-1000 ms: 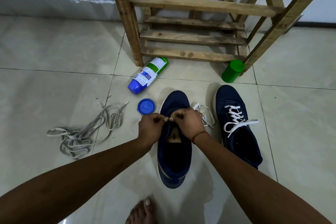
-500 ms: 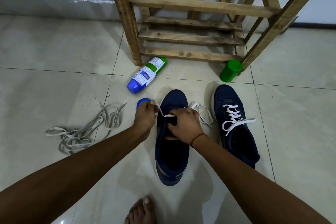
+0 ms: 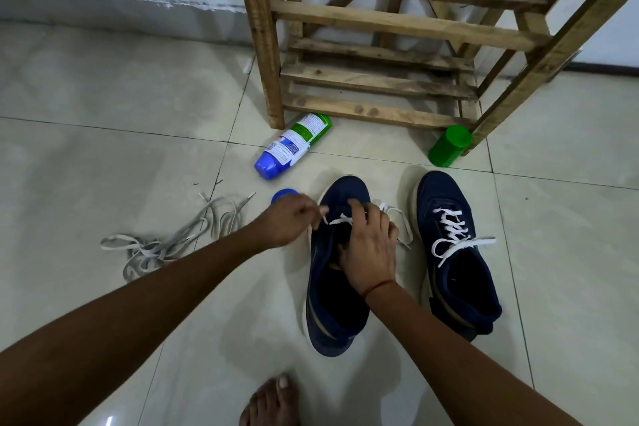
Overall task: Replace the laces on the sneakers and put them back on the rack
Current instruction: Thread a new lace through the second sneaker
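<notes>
Running crosswise over the toe-end eyelets of the half-laced sneaker [image 3: 332,290], the white lace [image 3: 340,219] lies at right angles to the shoe's long axis, which points toe-first toward the rack [image 3: 397,22] and heel toward the person. The shoe stands on the floor [image 3: 103,166], directly ahead. One end of the lace leads off to the shoe's left, where the left hand [image 3: 294,218] pinches it between thumb and fingertips, just beside the shoe's edge. The right hand [image 3: 371,242] sits on top of the shoe's throat, fingers curled over the eyelet row and gripping the upper; whether it also pinches the lace is hidden. The other lace end lies in slack loops on the floor to the shoe's right.

By my reading, the next eyelet lies nearer the heel, so the left end must cross rightward and back toward the person, and the left hand is the nearer one for it.

Just right stands the laced sneaker [image 3: 456,252], parallel. Well to the left lie the old laces [image 3: 173,242] in a heap.
</notes>
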